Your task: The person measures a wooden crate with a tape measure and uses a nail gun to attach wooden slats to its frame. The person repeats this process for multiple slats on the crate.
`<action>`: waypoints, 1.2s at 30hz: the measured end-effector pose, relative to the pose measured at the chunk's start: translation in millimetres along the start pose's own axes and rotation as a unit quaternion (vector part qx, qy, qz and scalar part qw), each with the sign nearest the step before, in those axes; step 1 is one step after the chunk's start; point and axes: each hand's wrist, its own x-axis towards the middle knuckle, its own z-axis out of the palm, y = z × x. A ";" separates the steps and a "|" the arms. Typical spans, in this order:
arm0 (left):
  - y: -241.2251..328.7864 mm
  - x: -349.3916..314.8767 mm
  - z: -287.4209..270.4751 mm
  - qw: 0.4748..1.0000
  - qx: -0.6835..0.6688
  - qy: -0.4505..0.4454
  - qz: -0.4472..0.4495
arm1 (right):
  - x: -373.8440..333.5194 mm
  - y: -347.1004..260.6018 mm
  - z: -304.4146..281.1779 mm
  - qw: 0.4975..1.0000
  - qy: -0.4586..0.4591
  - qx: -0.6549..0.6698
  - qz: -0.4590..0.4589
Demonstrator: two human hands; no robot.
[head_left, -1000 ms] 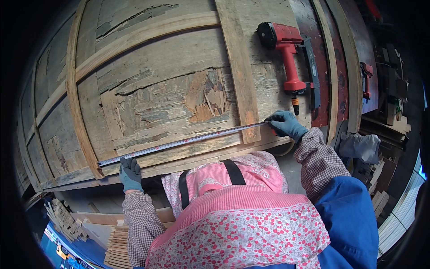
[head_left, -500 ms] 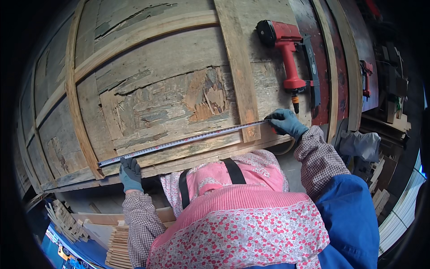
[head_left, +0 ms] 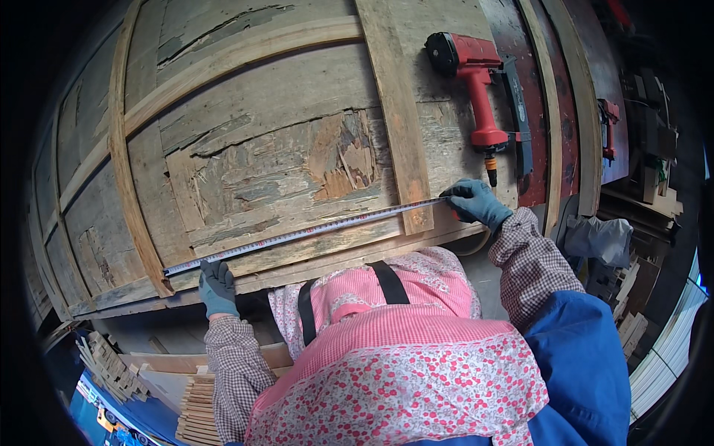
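Both gloved hands, left hand (head_left: 217,288) and right hand (head_left: 476,204), pinched the tape (head_left: 305,233) stretched flat across the panel (head_left: 275,149) near its front edge; it needed holding taut, ends pressed down.

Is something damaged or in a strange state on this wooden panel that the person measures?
Yes. The wooden panel is damaged: its face is peeled and splintered in the middle, above the tape measure, and a long crack runs near the top. The red nail gun lies flat on it.
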 end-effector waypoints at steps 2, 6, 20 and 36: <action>0.0 0.7 1.2 1.000 -0.001 -0.001 0.000 | 1.1 4.5 -1.7 1.000 0.003 -0.013 -0.010; -1.4 5.4 -1.9 1.000 -0.002 0.002 0.004 | 1.1 -0.8 -1.4 0.997 0.015 -0.051 -0.050; 3.4 -20.7 19.8 0.996 -0.081 0.024 0.010 | 12.8 40.4 -19.8 0.992 0.008 -0.094 -0.083; 32.7 -78.7 2.1 0.979 -0.186 -0.058 0.054 | -45.4 -18.1 -19.0 0.999 0.024 -0.014 -0.036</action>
